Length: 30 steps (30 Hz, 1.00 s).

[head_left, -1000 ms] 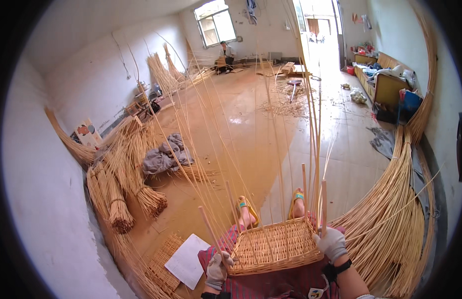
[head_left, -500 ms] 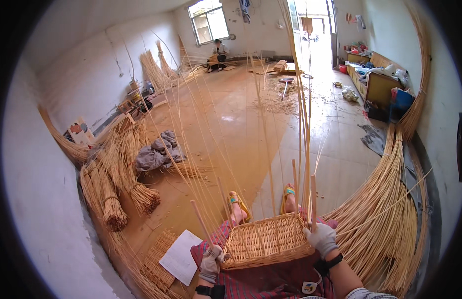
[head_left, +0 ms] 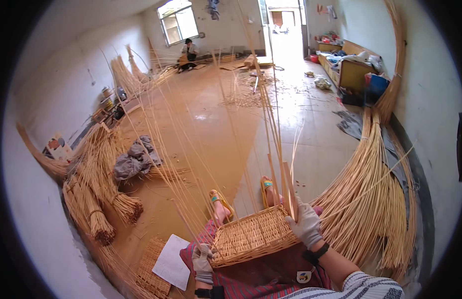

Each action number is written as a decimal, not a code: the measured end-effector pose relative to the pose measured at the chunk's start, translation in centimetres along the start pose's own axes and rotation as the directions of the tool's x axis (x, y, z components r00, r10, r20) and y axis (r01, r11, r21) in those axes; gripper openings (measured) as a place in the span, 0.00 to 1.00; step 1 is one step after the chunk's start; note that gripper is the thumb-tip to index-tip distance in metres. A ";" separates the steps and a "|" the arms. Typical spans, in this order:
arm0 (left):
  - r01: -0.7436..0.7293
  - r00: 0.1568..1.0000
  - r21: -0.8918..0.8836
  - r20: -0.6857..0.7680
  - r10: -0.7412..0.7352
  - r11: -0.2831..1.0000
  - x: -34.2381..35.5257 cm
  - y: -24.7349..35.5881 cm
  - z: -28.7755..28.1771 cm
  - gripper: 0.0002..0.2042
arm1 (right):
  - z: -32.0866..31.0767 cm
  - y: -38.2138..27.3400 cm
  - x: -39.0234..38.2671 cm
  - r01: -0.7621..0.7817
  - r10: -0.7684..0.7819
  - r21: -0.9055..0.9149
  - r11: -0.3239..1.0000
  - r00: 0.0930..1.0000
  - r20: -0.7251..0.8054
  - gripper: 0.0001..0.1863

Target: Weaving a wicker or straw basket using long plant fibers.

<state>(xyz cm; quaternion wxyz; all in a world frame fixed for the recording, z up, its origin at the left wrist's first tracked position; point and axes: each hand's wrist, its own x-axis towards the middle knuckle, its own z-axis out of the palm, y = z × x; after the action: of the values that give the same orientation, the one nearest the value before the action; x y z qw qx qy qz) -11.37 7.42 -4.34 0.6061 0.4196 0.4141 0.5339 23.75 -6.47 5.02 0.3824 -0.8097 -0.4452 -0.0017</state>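
Your left grip (head_left: 202, 259), gloved, is closed on the left near corner of the woven basket (head_left: 251, 236); its underside is hidden. Your right grip (head_left: 305, 225), also gloved, holds the right near corner, the thick corner post (head_left: 289, 189) between thumb and fingers; how firmly cannot be told. The basket is at the lower centre of the frame, over your lap, its right end higher in the frame than its left. Tall thin canes (head_left: 265, 94) rise from it toward the top of the frame.

Advised: press evenly at both corners so the weave does not rack, and hold the post near its base. The canes look springy; turn the piece slowly, or they may whip or tangle.

Beneath it is striped cloth (head_left: 241, 284). At lower left, a white sheet (head_left: 172, 262) partly covers a flat woven mat (head_left: 150, 259). At right, a large cane bundle (head_left: 365, 199) fans out near your right arm, a likely snag hazard. At left, tied bundles (head_left: 98, 209) lie near a grey cloth (head_left: 136, 159).
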 end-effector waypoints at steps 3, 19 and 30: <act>0.030 1.000 -0.038 -0.003 -0.030 0.999 0.2 0.3 0.5 0.11 | -1.6 -2.0 -1.4 0.175 -0.188 -0.083 0.981 0.962 -0.200 0.37; 0.031 0.998 -0.061 0.059 -0.027 0.998 -0.2 0.7 0.4 0.12 | 1.2 -1.6 -5.2 0.537 -0.321 -0.441 0.719 0.820 0.474 0.12; -0.077 0.991 0.222 0.120 0.051 0.972 -0.2 2.2 1.2 0.17 | -0.3 -4.0 -4.5 0.433 -0.310 -0.312 0.845 0.874 0.373 0.14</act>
<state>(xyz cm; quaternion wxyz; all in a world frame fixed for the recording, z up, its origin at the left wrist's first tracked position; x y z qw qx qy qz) -10.92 7.29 -1.87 0.5592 0.5289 0.4234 0.4778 18.24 -8.58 6.15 0.1329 -0.7558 -0.6401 -0.0379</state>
